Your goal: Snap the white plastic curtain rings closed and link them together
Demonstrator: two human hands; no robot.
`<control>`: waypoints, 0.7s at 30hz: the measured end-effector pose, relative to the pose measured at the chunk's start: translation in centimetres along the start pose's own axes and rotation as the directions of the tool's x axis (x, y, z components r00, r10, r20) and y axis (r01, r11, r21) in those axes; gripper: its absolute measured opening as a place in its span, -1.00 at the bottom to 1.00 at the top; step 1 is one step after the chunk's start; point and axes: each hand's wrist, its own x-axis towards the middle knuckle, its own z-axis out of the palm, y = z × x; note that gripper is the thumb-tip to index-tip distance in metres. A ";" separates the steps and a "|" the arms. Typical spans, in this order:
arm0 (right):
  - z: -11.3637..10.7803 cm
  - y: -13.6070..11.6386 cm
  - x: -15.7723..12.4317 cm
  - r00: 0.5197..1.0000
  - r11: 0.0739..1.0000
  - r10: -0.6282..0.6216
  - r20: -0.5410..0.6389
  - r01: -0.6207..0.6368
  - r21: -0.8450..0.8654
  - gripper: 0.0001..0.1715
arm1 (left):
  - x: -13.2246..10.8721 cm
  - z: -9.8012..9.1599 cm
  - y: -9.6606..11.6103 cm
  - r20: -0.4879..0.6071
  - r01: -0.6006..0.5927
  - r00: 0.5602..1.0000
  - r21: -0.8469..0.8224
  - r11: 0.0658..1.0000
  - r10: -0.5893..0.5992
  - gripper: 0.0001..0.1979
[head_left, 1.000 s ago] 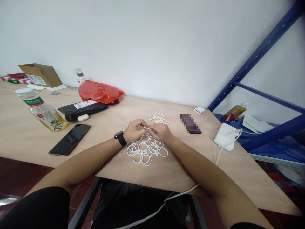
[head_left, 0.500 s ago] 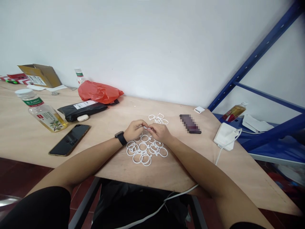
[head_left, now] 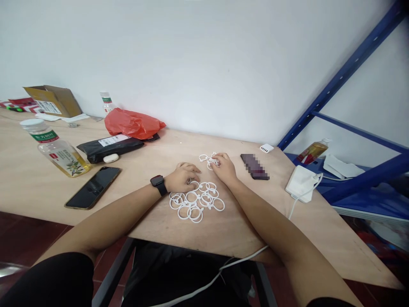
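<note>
Several white plastic rings (head_left: 192, 197), each with a small knob, lie in a loose pile in front of me. Farther back is a smaller cluster of the same rings (head_left: 203, 158). My left hand (head_left: 181, 178), with a black watch on the wrist, hovers low over the upper left of the pile. Its fingers are apart and curve down by a ring there. At the far cluster, my right hand (head_left: 225, 167) pinches a white ring between thumb and fingers; the fingers partly hide it among the others.
To the left are a phone (head_left: 93, 187), a drink bottle (head_left: 57, 149), a black package (head_left: 110, 148), a white earbud case (head_left: 110, 158) and a red bag (head_left: 134, 123). A pixelated dark object (head_left: 254, 166), a white charger (head_left: 299, 183) and its cable stand right, before a blue rack (head_left: 338, 76).
My hands were together, pinching a small white part above the pile. They have separated: the right moved away to the far cluster, while the left dropped slightly and spread its fingers.
</note>
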 end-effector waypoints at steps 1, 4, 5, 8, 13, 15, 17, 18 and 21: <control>0.1 0.1 0.1 1.000 1.000 0.018 0.020 -0.018 -0.007 -0.80 | 0.0 0.1 0.1 0.022 0.005 1.000 0.001 1.000 -0.005 -0.85; 0.0 -0.2 -0.1 1.000 1.000 -0.013 -0.006 0.013 0.026 -0.84 | 0.1 0.3 0.3 0.040 0.036 0.999 -0.017 0.999 -0.035 -0.93; -0.1 -0.5 -0.2 0.999 0.998 -0.040 -0.026 0.041 0.054 -0.85 | 0.1 0.2 0.3 0.024 0.053 0.998 -0.026 0.998 -0.053 -0.93; -0.5 -1.8 -0.8 0.986 0.973 -0.163 -0.033 0.167 0.162 -0.84 | 0.3 0.1 0.1 -0.104 0.136 0.985 -0.049 0.989 -0.141 -0.90; -0.5 -3.5 -1.7 0.913 0.898 -0.386 0.135 0.338 0.280 -0.77 | 0.3 -0.1 -0.1 -0.306 0.221 0.923 -0.079 0.972 -0.234 -0.89; -0.3 -3.8 -1.8 0.894 0.897 -0.406 0.189 0.351 0.267 -0.80 | 0.3 0.0 -0.1 -0.312 0.205 0.924 -0.081 0.975 -0.220 -0.89; -0.2 -3.9 -1.9 0.894 0.904 -0.400 0.204 0.348 0.250 -0.84 | 0.3 0.1 0.0 -0.301 0.188 0.931 -0.084 0.979 -0.205 -0.88; -0.1 -3.9 -1.9 0.900 0.908 -0.389 0.194 0.339 0.247 -0.85 | 0.3 0.1 0.1 -0.293 0.182 0.935 -0.086 0.980 -0.199 -0.88; -0.1 -3.8 -1.9 0.927 0.916 -0.350 0.138 0.307 0.259 -0.82 | 0.4 0.3 0.1 -0.274 0.178 0.942 -0.088 0.980 -0.196 -0.86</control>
